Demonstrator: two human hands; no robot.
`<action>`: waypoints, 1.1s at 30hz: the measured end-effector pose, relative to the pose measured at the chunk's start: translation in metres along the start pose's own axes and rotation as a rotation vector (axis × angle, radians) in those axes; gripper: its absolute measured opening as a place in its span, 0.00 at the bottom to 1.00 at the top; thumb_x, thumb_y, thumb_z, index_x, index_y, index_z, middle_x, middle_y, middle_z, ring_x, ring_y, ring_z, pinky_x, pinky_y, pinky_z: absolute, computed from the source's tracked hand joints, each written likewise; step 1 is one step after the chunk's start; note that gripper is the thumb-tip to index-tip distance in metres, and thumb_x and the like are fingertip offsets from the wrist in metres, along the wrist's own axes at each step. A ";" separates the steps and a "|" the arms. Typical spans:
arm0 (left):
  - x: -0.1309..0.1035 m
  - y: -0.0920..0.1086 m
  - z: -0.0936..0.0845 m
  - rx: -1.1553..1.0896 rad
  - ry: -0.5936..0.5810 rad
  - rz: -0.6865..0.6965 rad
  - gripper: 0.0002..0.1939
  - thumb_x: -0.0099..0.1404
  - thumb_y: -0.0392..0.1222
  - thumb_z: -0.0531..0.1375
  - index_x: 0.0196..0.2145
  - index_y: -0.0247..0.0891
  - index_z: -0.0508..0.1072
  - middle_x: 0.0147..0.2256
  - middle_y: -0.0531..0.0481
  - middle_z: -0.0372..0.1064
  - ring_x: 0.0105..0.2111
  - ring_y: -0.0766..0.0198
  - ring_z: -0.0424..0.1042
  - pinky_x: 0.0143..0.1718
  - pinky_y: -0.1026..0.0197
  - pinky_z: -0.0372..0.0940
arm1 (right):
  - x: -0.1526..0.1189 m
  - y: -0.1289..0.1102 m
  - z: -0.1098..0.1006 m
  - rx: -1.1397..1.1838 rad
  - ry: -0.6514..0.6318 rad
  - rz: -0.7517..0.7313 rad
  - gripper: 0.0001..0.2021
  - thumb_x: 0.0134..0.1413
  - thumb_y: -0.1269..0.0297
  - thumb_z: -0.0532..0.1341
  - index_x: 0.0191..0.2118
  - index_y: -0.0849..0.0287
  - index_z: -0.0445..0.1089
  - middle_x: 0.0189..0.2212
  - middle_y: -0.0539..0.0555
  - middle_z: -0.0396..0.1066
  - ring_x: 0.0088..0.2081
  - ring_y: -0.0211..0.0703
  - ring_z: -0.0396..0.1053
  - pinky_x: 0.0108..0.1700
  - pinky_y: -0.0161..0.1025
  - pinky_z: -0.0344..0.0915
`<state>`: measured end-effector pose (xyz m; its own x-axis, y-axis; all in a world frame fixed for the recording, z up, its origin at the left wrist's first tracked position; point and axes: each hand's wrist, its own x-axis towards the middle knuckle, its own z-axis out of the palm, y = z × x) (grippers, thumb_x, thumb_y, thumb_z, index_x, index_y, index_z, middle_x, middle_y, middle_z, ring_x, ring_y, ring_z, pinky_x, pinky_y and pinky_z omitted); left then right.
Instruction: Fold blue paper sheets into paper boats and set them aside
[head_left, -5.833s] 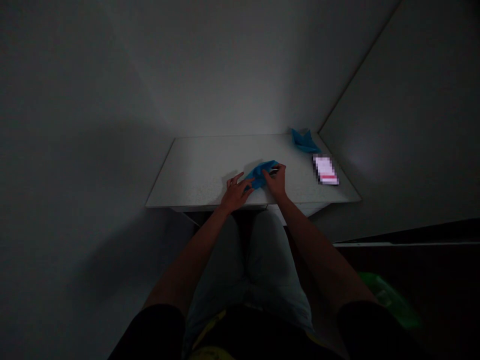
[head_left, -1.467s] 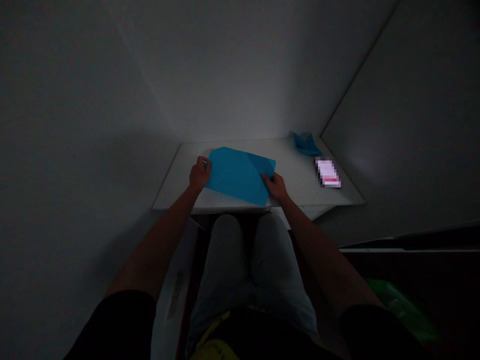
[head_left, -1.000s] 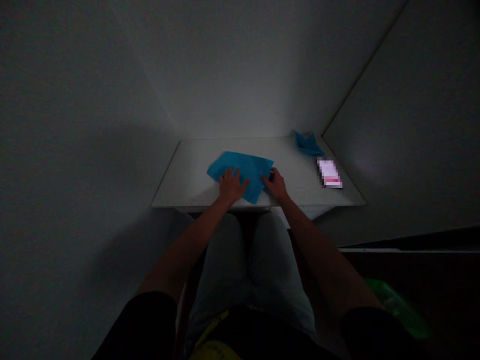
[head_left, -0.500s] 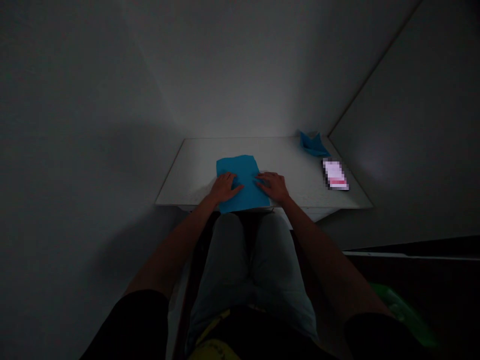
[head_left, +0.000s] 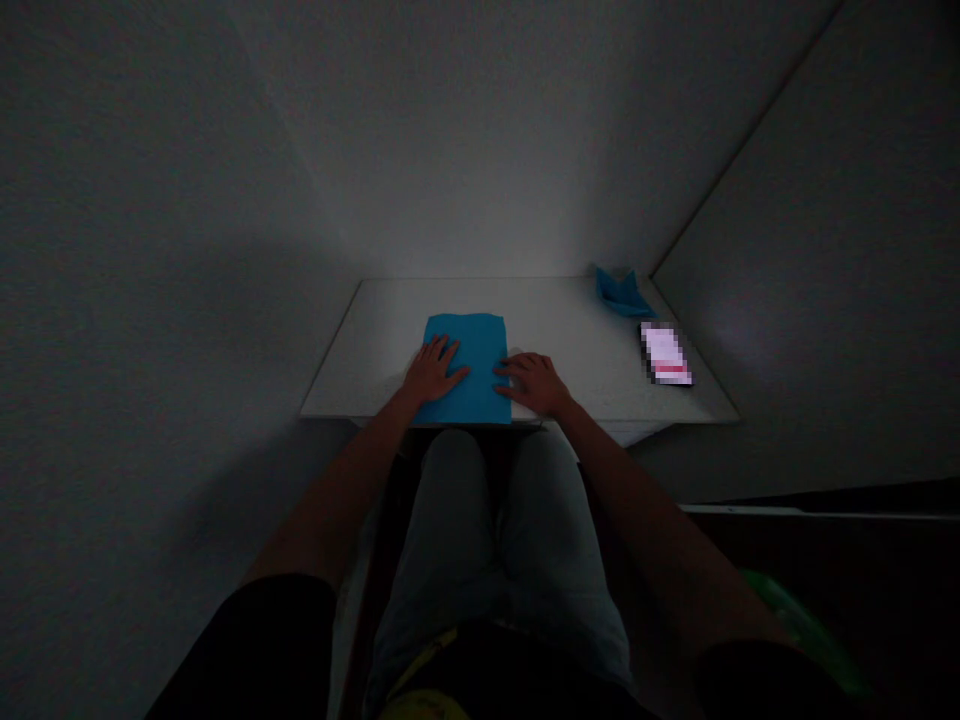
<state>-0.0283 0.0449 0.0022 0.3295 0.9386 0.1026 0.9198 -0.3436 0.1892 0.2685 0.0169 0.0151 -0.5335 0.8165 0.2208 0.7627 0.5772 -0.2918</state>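
Observation:
A sheet of blue paper (head_left: pixel 478 350) lies flat on the white table (head_left: pixel 382 310), its near edge at the table's front edge. My left hand (head_left: pixel 433 370) rests open on the left part of the sheet, fingers spread. At the sheet's right edge, my right hand (head_left: pixel 534 382) is open too, with its fingertips touching the paper and its palm over the bare tabletop. Neither hand grips anything.
A folded blue paper boat (head_left: pixel 624 293) stands at the table's back right. In front of it lies a phone (head_left: pixel 665 353) with a lit, blurred screen. Walls rise behind the table and to both sides. A green object (head_left: pixel 802 625) is low at the right, in the dark.
The blue sheet has turned straighter and shifted a little left. My left hand has moved left and its fingers are more spread; my right hand has slid toward the sheet's right edge.

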 end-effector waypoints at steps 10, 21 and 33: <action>-0.008 0.002 -0.007 0.053 -0.036 0.074 0.48 0.74 0.71 0.52 0.78 0.36 0.53 0.79 0.36 0.44 0.79 0.43 0.42 0.78 0.42 0.41 | 0.034 0.010 0.012 -0.041 -0.015 -0.028 0.25 0.74 0.44 0.55 0.68 0.45 0.71 0.71 0.54 0.67 0.73 0.60 0.59 0.73 0.62 0.48; -0.008 0.001 -0.004 0.044 -0.034 0.054 0.57 0.66 0.79 0.56 0.79 0.40 0.51 0.79 0.37 0.42 0.79 0.41 0.41 0.78 0.38 0.42 | 0.080 0.031 0.008 0.004 -0.012 -0.101 0.30 0.72 0.40 0.55 0.70 0.49 0.70 0.73 0.57 0.64 0.72 0.58 0.63 0.73 0.59 0.53; -0.010 0.002 -0.008 0.036 -0.046 0.055 0.50 0.72 0.74 0.53 0.79 0.40 0.51 0.79 0.39 0.43 0.79 0.43 0.42 0.78 0.41 0.42 | 0.075 0.049 0.030 -0.053 0.009 0.134 0.43 0.71 0.32 0.47 0.77 0.58 0.57 0.76 0.65 0.57 0.76 0.65 0.55 0.77 0.65 0.45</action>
<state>-0.0312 0.0344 0.0099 0.3884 0.9191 0.0668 0.9069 -0.3941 0.1488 0.2549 0.1067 -0.0110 -0.4223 0.8861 0.1910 0.8452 0.4611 -0.2701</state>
